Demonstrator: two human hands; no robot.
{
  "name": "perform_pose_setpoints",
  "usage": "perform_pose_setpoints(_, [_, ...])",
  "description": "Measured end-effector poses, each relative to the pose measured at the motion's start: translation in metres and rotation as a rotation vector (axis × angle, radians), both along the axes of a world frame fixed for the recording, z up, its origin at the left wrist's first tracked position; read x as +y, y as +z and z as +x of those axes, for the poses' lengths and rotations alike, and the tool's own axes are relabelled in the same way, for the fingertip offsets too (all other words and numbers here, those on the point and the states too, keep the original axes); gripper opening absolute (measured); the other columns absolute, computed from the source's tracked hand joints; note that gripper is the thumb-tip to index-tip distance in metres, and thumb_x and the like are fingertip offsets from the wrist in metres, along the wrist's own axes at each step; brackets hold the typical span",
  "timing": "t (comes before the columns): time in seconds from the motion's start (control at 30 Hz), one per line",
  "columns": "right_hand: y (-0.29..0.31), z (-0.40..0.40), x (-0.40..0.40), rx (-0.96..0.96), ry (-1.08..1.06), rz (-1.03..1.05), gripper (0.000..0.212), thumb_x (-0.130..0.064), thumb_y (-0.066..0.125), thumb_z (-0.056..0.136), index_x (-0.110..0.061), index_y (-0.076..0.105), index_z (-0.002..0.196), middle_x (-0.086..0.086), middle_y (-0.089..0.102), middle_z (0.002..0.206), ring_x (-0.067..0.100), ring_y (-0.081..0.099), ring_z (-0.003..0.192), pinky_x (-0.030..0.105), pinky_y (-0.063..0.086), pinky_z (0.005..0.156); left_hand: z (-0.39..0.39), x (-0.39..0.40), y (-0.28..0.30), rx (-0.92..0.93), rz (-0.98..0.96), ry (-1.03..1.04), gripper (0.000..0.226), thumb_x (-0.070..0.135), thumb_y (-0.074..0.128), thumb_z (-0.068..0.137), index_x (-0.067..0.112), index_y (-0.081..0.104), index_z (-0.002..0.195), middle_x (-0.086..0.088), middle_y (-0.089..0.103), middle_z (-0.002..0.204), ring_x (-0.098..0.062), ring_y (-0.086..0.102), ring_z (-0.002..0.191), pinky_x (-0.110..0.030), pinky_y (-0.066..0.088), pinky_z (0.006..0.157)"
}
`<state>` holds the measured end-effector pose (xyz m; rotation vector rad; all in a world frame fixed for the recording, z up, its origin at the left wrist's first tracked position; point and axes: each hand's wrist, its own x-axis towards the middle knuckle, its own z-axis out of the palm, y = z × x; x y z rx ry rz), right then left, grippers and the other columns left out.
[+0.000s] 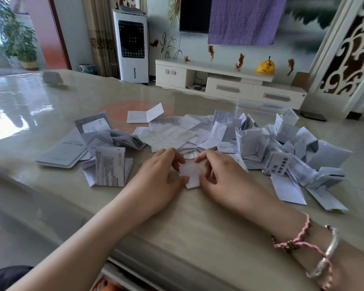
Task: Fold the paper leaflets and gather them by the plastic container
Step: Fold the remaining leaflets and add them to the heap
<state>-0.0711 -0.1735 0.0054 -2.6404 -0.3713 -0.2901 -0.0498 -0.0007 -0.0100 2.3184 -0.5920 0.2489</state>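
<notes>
At the far left, a broad stretch of glossy worktop lies bare up to its far edge, where a small grey object sits alone. Next come flat grey booklets and a printed, half-folded leaflet standing just beside them. The left hand rests on the worktop, its grip pinching the left edge of a small white folded leaflet. The right hand pinches the same leaflet from the other side, fingers curled over it. Behind both hands unfolded sheets spread out flat. To the right, a heap of folded leaflets reaches close to the worktop's right edge, with the clear plastic container just behind it. The near edge of the worktop below the forearms carries nothing but the arms.
</notes>
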Motion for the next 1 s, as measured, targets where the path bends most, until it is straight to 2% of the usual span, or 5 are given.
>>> perform_pose_setpoints(0.23, [-0.002,-0.001,0.003,-0.085,-0.011,-0.088,0.024,-0.026,0.053,0.09,-0.025,0.058,0.114,-0.011,0.039,0.097,0.015,0.043,0.106,0.033,0.038,0.092,0.001,0.0,-0.002,-0.023,-0.004,-0.006,0.027,0.029,0.068,0.081,0.029,0.054,0.104,0.012,0.052,0.097,0.003,0.042,0.076,-0.013,0.032,0.07])
perform_pose_setpoints(0.37, [-0.001,-0.002,0.003,-0.086,-0.033,-0.125,0.027,-0.03,0.052,0.09,-0.025,0.058,0.116,-0.011,0.037,0.097,0.016,0.043,0.107,0.03,0.037,0.092,-0.001,-0.002,-0.002,-0.025,0.011,0.017,0.029,0.03,0.069,0.082,0.03,0.054,0.106,0.008,0.045,0.103,-0.011,0.042,0.081,-0.028,0.04,0.081])
perform_pose_setpoints(0.57, [0.0,-0.009,0.005,-0.032,-0.07,-0.087,0.056,-0.056,0.057,0.082,-0.028,0.041,0.128,-0.007,0.041,0.117,0.014,0.036,0.115,0.03,0.033,0.099,-0.003,-0.004,0.0,-0.112,0.028,0.031,0.033,0.03,0.072,0.079,0.024,0.053,0.105,0.011,0.04,0.098,-0.013,0.037,0.084,-0.033,0.04,0.082])
perform_pose_setpoints(0.73, [-0.002,-0.011,0.009,-0.028,-0.078,-0.069,0.045,-0.05,0.059,0.082,-0.027,0.034,0.112,-0.009,0.027,0.107,0.014,0.034,0.111,0.031,0.032,0.097,-0.005,-0.006,0.002,-0.137,0.084,0.012,0.023,0.026,0.067,0.083,0.03,0.051,0.099,0.017,0.047,0.09,-0.009,0.037,0.085,-0.032,0.037,0.085])
perform_pose_setpoints(1.0, [0.003,-0.014,0.002,0.062,-0.123,-0.083,0.027,-0.027,0.051,0.088,-0.024,0.026,0.097,-0.004,0.029,0.106,0.016,0.031,0.104,0.031,0.029,0.092,-0.001,-0.005,0.002,-0.051,0.107,0.01,0.013,0.031,0.061,0.088,0.033,0.055,0.099,0.018,0.049,0.091,-0.009,0.041,0.099,-0.032,0.036,0.093])
